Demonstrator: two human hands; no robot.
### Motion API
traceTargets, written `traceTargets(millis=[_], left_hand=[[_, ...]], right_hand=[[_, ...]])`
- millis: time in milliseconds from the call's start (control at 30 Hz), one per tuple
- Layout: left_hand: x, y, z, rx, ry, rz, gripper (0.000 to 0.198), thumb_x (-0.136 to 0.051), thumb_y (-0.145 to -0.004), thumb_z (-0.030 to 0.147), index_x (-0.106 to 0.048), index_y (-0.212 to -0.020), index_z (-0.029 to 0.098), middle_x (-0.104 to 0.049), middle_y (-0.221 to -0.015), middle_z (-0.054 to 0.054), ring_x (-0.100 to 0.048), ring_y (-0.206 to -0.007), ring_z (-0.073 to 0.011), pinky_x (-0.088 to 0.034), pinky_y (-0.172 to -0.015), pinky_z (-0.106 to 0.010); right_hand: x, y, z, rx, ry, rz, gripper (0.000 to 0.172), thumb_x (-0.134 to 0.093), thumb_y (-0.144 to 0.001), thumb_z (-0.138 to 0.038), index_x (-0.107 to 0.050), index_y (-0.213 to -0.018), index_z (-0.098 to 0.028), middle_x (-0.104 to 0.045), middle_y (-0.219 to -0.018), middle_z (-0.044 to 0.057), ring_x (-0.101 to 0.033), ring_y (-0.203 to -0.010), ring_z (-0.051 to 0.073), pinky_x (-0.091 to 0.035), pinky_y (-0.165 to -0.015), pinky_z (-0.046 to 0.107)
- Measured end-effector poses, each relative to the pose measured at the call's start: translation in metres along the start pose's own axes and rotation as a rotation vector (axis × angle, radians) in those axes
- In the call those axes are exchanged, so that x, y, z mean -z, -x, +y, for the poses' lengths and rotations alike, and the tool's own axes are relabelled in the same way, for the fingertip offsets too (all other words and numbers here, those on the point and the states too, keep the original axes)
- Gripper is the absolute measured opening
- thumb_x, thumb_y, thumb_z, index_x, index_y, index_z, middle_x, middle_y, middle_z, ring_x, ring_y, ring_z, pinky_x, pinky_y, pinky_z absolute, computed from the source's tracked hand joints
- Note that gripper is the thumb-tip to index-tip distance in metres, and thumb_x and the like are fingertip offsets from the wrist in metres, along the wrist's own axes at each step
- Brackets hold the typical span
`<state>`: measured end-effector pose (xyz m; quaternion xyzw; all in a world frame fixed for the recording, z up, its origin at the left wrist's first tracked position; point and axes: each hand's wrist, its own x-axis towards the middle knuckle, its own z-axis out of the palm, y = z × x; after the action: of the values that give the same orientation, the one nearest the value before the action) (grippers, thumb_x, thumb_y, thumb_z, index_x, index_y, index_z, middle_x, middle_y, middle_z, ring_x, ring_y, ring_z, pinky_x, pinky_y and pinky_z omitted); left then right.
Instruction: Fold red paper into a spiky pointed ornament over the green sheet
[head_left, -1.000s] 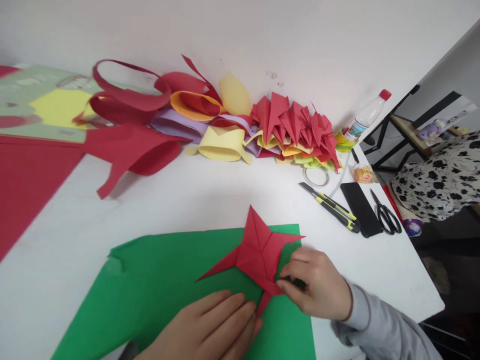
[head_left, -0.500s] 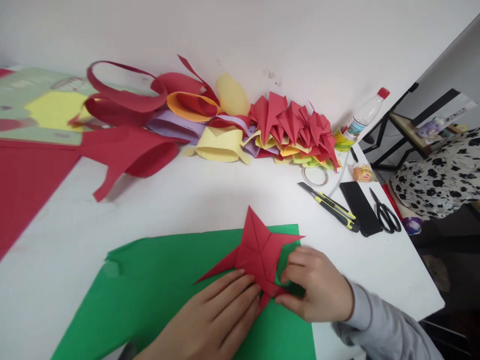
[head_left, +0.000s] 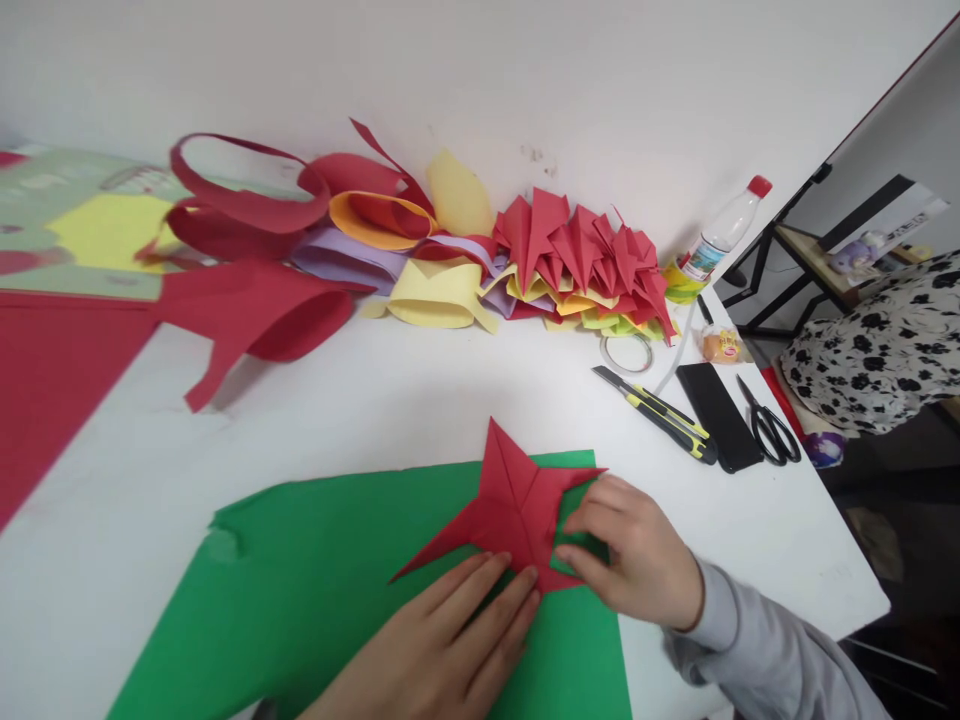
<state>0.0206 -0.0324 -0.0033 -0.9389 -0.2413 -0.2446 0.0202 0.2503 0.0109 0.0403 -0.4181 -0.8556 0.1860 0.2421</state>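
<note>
A folded red paper star [head_left: 517, 490] with creased faces and several long points lies on a green paper sheet [head_left: 322, 540]. My left hand [head_left: 450, 630] rests flat across the star's lower part, fingers stretched out and covering some of it. At the star's right edge is my right hand [head_left: 637, 550], its fingers curled, with a gap between thumb and forefinger. The thumb tip is close to the lower right point; I cannot tell whether it touches. The star's right point reaches up to the knuckles of this hand.
Rolled paper pieces [head_left: 300, 300] and several folded red stars [head_left: 577, 240] line the wall. To the right lie a tape roll [head_left: 628, 368], a utility knife [head_left: 660, 415], a black phone-like slab [head_left: 718, 415] and scissors [head_left: 769, 425]. A bottle [head_left: 724, 240] stands behind; a person in patterned clothing [head_left: 885, 345] is beyond.
My right thumb has moved up off the lower right point. My left fingers have shifted slightly right and down on the star, and the lower point has gone from view beneath them.
</note>
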Motion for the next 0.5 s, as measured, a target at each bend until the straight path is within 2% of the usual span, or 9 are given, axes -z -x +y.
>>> traceTargets(millis=[100, 233, 367, 500], left_hand=[[0.0, -0.004, 0.001, 0.008, -0.003, -0.016, 0.028, -0.053, -0.091, 0.032, -0.067, -0.111, 0.02, -0.07, -0.122, -0.004, -0.056, -0.111, -0.0252, -0.04, -0.097, -0.041], [0.001, -0.008, 0.001, 0.02, -0.005, -0.042, 0.032, -0.058, -0.088, 0.035, -0.066, -0.116, 0.02, -0.07, -0.122, -0.004, -0.055, -0.112, -0.0242, -0.04, -0.099, -0.04], [-0.002, -0.01, 0.001, 0.033, 0.011, -0.015, 0.032, -0.056, -0.09, 0.032, -0.065, -0.118, 0.019, -0.071, -0.121, -0.005, -0.055, -0.111, -0.0236, -0.042, -0.098, -0.039], [-0.003, -0.014, 0.0, 0.069, 0.036, 0.018, 0.025, -0.052, -0.092, 0.027, -0.067, -0.111, 0.019, -0.072, -0.117, -0.004, -0.057, -0.104, -0.0237, -0.044, -0.093, -0.038]], right_hand=[[0.0, -0.002, 0.003, -0.072, 0.031, 0.122, 0.012, -0.055, -0.091, -0.022, -0.063, -0.098, -0.018, -0.062, -0.091, 0.009, -0.056, -0.088, 0.023, -0.05, -0.078, 0.038], [-0.006, -0.006, 0.009, -0.12, 0.155, 0.131, 0.031, -0.058, -0.09, -0.025, -0.057, -0.121, -0.018, -0.059, -0.116, 0.015, -0.052, -0.109, 0.029, -0.046, -0.092, 0.049], [-0.011, -0.014, 0.009, -0.14, 0.227, 0.071, 0.031, -0.063, -0.088, -0.032, -0.059, -0.115, -0.017, -0.059, -0.118, 0.015, -0.051, -0.111, 0.031, -0.044, -0.092, 0.05], [-0.01, -0.027, 0.004, -0.178, 0.263, 0.042, 0.038, -0.076, -0.076, -0.04, -0.06, -0.101, -0.017, -0.06, -0.111, 0.014, -0.052, -0.104, 0.031, -0.04, -0.088, 0.049]])
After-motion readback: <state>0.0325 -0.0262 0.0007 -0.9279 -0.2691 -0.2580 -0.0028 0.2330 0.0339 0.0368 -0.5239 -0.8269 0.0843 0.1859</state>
